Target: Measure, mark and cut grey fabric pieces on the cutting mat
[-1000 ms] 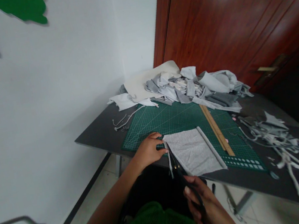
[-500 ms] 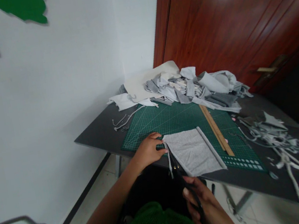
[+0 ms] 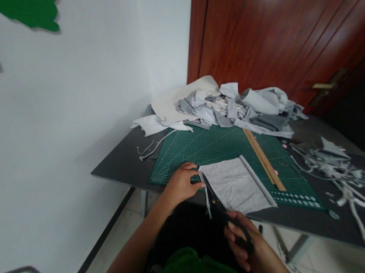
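Note:
A light grey cloth lies over the front edge of the table, with a rolled or folded edge along its right side. My left hand is closed in a pinch on the cloth's far left corner. From there a narrow strip of the same cloth hangs down along the left edge. My right hand grips the black handles of a pair of scissors. Their blades point away from me and lie at the cloth's left edge, between strip and cloth, with the tips close to my left fingertips.
Under the cloth is a green cutting mat on a dark table. Wooden rulers lie right of the cloth. Cloth scraps are heaped at the back, and tangled offcuts lie at the right. A door stands behind.
My right hand has shifted slightly right and turned, swinging the scissor handles to the right. My left hand and the cloth have stayed almost still.

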Available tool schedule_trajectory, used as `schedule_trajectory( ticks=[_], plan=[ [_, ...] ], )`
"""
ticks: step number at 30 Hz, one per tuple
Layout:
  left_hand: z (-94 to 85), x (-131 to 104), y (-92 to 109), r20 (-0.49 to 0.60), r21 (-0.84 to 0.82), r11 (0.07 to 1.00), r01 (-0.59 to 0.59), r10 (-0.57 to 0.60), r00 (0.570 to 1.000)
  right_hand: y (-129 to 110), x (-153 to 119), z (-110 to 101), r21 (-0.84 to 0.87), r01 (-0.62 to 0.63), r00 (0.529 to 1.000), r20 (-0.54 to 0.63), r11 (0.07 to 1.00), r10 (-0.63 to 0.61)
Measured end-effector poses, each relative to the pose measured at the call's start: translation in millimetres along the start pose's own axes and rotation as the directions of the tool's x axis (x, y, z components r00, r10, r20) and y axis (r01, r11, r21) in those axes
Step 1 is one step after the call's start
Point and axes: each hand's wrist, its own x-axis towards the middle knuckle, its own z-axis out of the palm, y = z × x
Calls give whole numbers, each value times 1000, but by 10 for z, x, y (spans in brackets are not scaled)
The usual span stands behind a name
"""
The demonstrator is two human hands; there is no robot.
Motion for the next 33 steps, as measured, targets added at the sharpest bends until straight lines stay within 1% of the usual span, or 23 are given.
schedule_trajectory(
  ticks=[3, 7, 15, 20, 24, 26, 31, 33],
  plan=[
    [-5, 5, 4, 5, 8, 1000, 1, -1, 1000, -22, 50, 48, 0, 7, 1000, 1, 1000, -7],
    [-33, 24, 37, 23, 23, 999, -28, 27, 999, -41, 88, 102, -8, 26, 1000, -6, 1000, -26],
    [-52, 27, 60, 37, 3, 1000, -25, 25, 999, -84, 52, 142, -47, 30, 999, -11, 998, -30],
    [-43, 23, 43, 47, -3, 1000, -2, 2, 999, -69, 62, 139, -76, 36, 999, -7, 996, -37],
    [-62, 19, 64, 31, 2, 1000, 0, 0, 1000, -36, 89, 99, -70, 37, 999, 9, 997, -36],
    [-81, 6, 98, 49, 40, 999, -2, 0, 999, -23, 95, 82, -70, 27, 999, 18, 997, -26],
    [-112, -36, 187, 168, 224, 973, -58, 20, 986, -14, 94, 75, -81, 22, 1000, 18, 996, -20],
    [-107, -37, 197, 199, 263, 963, -64, 11, 980, -18, 91, 80, -86, 19, 1000, 12, 996, -18]
  ],
)
